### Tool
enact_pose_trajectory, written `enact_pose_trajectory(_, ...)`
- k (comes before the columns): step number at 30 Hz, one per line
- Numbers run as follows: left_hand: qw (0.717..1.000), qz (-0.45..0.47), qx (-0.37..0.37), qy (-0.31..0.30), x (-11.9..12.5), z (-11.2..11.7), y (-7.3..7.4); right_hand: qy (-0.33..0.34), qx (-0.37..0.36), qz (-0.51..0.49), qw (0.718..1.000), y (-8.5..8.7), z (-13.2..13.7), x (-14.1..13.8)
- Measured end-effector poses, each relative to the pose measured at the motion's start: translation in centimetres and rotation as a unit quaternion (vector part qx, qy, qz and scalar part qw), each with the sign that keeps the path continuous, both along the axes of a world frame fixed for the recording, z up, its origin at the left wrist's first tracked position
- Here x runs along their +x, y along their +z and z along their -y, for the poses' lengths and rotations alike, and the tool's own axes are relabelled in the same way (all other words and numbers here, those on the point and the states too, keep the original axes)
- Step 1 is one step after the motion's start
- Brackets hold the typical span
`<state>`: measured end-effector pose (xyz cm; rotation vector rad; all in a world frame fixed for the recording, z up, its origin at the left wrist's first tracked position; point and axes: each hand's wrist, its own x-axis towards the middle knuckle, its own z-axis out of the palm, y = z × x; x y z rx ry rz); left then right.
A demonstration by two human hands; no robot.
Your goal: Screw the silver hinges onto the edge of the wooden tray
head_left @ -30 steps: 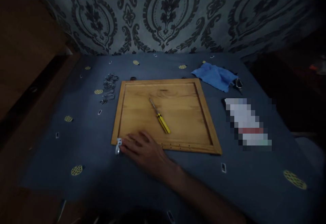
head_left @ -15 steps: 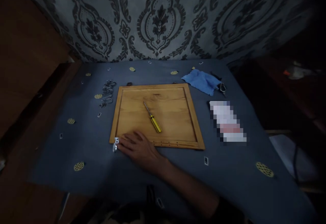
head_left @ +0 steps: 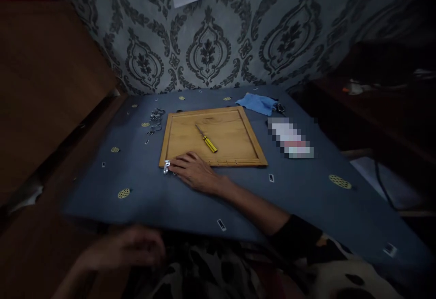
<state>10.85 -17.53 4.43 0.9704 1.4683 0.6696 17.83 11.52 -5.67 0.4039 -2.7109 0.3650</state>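
Observation:
My right hand (head_left: 197, 173) lies across the near edge of a framed wooden board (head_left: 218, 120), back upward, its fingertips pressed to a silver metal hook (head_left: 166, 166). That hook sits at the board's near left corner, its plate on the frame and its curved part hanging over the edge. On the middle of the panel rests a screwdriver (head_left: 207, 141) with a yellow handle, touched by neither hand. Low at the left, in front of the table, my left hand (head_left: 138, 247) is smeared by motion; its fingers look curled, and I see nothing in them.
Several metal hooks (head_left: 156, 120) lie left of the board. Behind its right corner is a blue cloth (head_left: 258, 103) with a dark-handled metal tool (head_left: 279, 107) beside it. A pixelated flat object (head_left: 289, 139) lies at the right. Patterned wall (head_left: 207, 56) rises behind the blue-covered table (head_left: 98, 194).
The view has tilted up and shifted, showing more wall. My left hand has come into view at the lower left. My right hand stays at the hook on the board's corner.

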Motion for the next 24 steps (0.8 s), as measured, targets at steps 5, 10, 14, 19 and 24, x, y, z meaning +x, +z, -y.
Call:
enact_pose_trajectory(5,0.939,-0.238,0.170,0.184,-6.5,-6.4,-1.8,-0.010,-0.002,0.011,1.000,0.3,0.1,0.4)
enact_pose_trajectory(10,0.908,-0.336,0.225,0.107,-9.6,-10.5,-5.5,-0.006,0.005,0.004,1.000,0.0,0.0,0.4)
enact_pose_trajectory(14,0.905,-0.361,0.214,0.076,-10.6,-10.7,-7.4,-0.008,0.002,-0.004,1.000,-0.6,-0.2,0.4)
enact_pose_trajectory(19,0.901,-0.357,0.236,0.075,-11.0,-10.4,-8.1,-0.013,-0.005,0.006,1.000,-0.5,-0.2,0.6)
enact_pose_trajectory(24,0.901,-0.354,0.234,0.091,-11.0,-10.5,-8.5,-0.011,-0.009,0.020,1.000,-0.4,-0.2,0.7)
